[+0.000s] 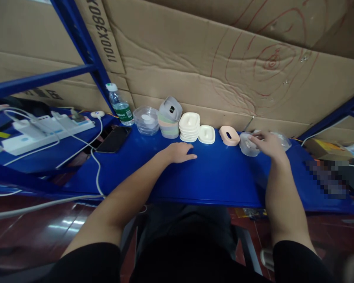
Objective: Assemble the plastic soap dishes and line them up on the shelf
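My left hand (pixel 180 152) lies flat on the blue shelf top (pixel 218 177), palm down, holding nothing, just in front of a stack of cream trays (pixel 189 126). My right hand (pixel 268 144) rests its fingers on a clear plastic piece (pixel 248 144) to the right. Between the hands sit a single cream tray (pixel 207 134) and a pink tray (pixel 229 135). Left of the cream stack is a pastel stack (pixel 168 126) topped by a tilted grey piece (pixel 171 108). A clear bowl (pixel 146 119) stands beside it.
A water bottle (pixel 120 104) stands at the back left, with a dark phone (pixel 114 138) in front of it. Power strips (pixel 44 129) with white cables lie at far left. Cardboard (pixel 224 59) walls the back. A blue rack post (pixel 85 47) rises at left.
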A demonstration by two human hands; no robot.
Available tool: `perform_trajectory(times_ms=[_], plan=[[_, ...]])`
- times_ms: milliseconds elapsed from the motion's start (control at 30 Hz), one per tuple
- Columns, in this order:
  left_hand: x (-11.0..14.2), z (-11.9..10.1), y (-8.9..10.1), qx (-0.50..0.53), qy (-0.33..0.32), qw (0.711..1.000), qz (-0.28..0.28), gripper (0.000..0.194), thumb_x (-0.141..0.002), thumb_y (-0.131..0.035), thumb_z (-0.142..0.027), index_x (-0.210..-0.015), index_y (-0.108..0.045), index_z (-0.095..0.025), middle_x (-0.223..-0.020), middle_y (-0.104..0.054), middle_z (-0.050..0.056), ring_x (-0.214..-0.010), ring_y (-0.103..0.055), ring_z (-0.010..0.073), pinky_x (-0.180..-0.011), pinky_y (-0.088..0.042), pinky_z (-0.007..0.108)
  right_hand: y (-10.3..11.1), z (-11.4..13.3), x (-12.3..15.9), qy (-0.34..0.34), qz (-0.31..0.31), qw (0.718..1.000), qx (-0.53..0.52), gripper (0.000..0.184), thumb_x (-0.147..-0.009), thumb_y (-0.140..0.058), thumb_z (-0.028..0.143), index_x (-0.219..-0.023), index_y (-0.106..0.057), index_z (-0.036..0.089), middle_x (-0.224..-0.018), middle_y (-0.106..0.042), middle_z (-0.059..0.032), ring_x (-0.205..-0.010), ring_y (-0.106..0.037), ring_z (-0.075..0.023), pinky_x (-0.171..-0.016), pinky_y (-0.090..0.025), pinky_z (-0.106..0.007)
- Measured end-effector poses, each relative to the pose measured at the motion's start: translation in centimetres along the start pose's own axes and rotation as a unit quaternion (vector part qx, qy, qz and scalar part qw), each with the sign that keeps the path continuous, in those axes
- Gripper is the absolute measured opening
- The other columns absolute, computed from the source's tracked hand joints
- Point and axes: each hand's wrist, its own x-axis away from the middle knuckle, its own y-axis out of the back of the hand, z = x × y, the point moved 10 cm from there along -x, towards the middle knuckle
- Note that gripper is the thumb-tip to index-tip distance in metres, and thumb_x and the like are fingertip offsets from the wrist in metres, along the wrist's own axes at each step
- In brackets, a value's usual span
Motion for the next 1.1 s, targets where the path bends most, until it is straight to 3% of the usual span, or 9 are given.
perform_trajectory(times_ms=[100,333,467,633,833,933,1033,1100], plan=[[0.2,-0.1,0.2,0.002,-0.002,1.000,-0.002,0.075,-0.100,-0.046,-0.069,-0.148,-0.061,-0.012,-0.143,-0.070,0.021,-0.130,-0.066,0.0370,-0.103,-0.050,0.043,-3.0,0.8,-0.3,0.023,0.065,0.997,-0.033,0.053,-0.089,-0.072,0.060,-0.122,-0.075,0.019,-0.101,-0.082,-0.0109,-0.079,-0.078,-0.0284,-0.081,-0.062,-0.044],[0.2,0.0,0.5,0.020,-0.001,1.000,-0.004,0.074,-0.099,-0.049,-0.067,-0.146,-0.062,-0.011,-0.125,-0.076,0.019,-0.120,-0.070,0.0364,-0.096,-0.051,0.042,-4.0,0.7,-1.1,0.057,0.012,0.998,-0.018,0.059,-0.086,-0.074,0.057,-0.130,-0.073,0.017,-0.117,-0.082,-0.0137,-0.106,-0.078,-0.0333,-0.096,-0.061,-0.049],[0.2,0.2,0.8,0.020,-0.002,1.000,-0.019,0.074,-0.099,-0.048,-0.067,-0.145,-0.063,-0.012,-0.120,-0.078,0.017,-0.117,-0.071,0.0350,-0.094,-0.051,0.041,-4.4,3.0,-0.6,0.129,0.000,0.991,-0.039,0.054,-0.090,-0.070,0.055,-0.129,-0.074,0.018,-0.125,-0.080,-0.0152,-0.112,-0.076,-0.0361,-0.102,-0.059,-0.052],[0.3,0.3,0.8,0.025,0.005,0.999,-0.021,0.073,-0.099,-0.049,-0.067,-0.146,-0.062,-0.013,-0.123,-0.077,0.017,-0.118,-0.071,0.0341,-0.097,-0.050,0.040,-7.5,8.1,1.4,0.284,0.022,0.958,-0.018,0.062,-0.094,-0.064,0.061,-0.139,-0.069,0.019,-0.148,-0.068,-0.0180,-0.140,-0.061,-0.0418,-0.119,-0.046,-0.065],[0.0,0.2,0.5,0.010,-0.005,1.000,-0.018,0.073,-0.099,-0.049,-0.067,-0.146,-0.062,-0.013,-0.129,-0.076,0.018,-0.124,-0.068,0.0362,-0.100,-0.050,0.043,-13.0,12.2,4.0,0.355,0.078,0.930,0.045,0.082,-0.097,-0.056,0.073,-0.161,-0.051,0.022,-0.171,-0.046,-0.0157,-0.163,-0.028,-0.0463,-0.130,-0.022,-0.073],[-0.1,0.2,0.4,0.007,-0.012,1.000,-0.019,0.074,-0.099,-0.048,-0.067,-0.146,-0.062,-0.011,-0.126,-0.076,0.019,-0.122,-0.069,0.0361,-0.099,-0.050,0.042,-14.1,13.6,5.3,0.386,0.117,0.914,0.038,0.079,-0.097,-0.056,0.074,-0.161,-0.051,0.027,-0.166,-0.053,-0.0137,-0.159,-0.039,-0.0448,-0.130,-0.020,-0.074],[0.0,0.3,0.4,0.016,-0.004,1.000,-0.019,0.073,-0.099,-0.049,-0.067,-0.145,-0.063,-0.012,-0.124,-0.077,0.018,-0.120,-0.070,0.0353,-0.098,-0.050,0.041,-12.3,14.1,5.5,0.394,0.084,0.915,0.005,0.070,-0.098,-0.060,0.069,-0.154,-0.059,0.027,-0.146,-0.071,-0.0129,-0.143,-0.060,-0.0408,-0.130,-0.026,-0.072],[0.0,0.3,0.4,0.019,0.000,1.000,-0.018,0.072,-0.099,-0.050,-0.066,-0.146,-0.063,-0.013,-0.124,-0.077,0.017,-0.120,-0.070,0.0350,-0.098,-0.050,0.041,-10.6,13.8,5.2,0.387,0.048,0.921,-0.015,0.068,-0.096,-0.063,0.068,-0.150,-0.062,0.026,-0.139,-0.075,-0.0127,-0.136,-0.065,-0.0392,-0.128,-0.032,-0.068]])
